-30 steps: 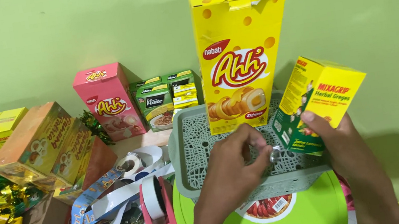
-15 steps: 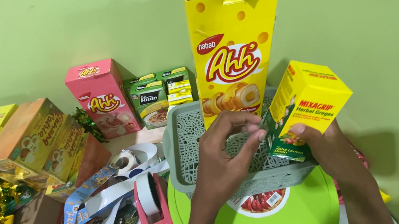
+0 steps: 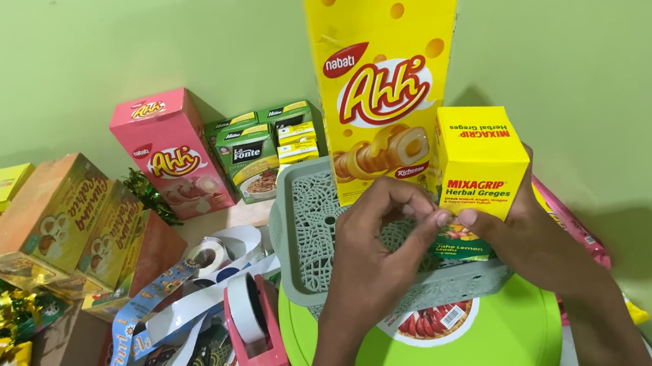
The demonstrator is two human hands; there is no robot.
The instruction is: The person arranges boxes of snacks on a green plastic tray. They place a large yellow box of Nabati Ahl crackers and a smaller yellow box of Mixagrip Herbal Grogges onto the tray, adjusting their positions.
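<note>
The right hand [image 3: 533, 234] grips a small yellow-and-green box [image 3: 478, 178], holding it upright over the grey lattice basket [image 3: 308, 236]. The left hand [image 3: 379, 260] pinches at the box's lower left corner with its fingertips. Behind the basket stands a tall yellow snack box [image 3: 382, 65]. Left of the basket sits a pink tape dispenser [image 3: 255, 346], and under it a green round tray [image 3: 502, 345].

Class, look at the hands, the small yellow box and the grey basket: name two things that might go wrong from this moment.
1. The small yellow-and-green cardboard box is held tilted by the right hand over the grey plastic lattice basket; while the left hand picks at its lower edge, it may slip.
2. The tall yellow snack box stands upright in the basket just behind; a nudge might topple it.
</note>
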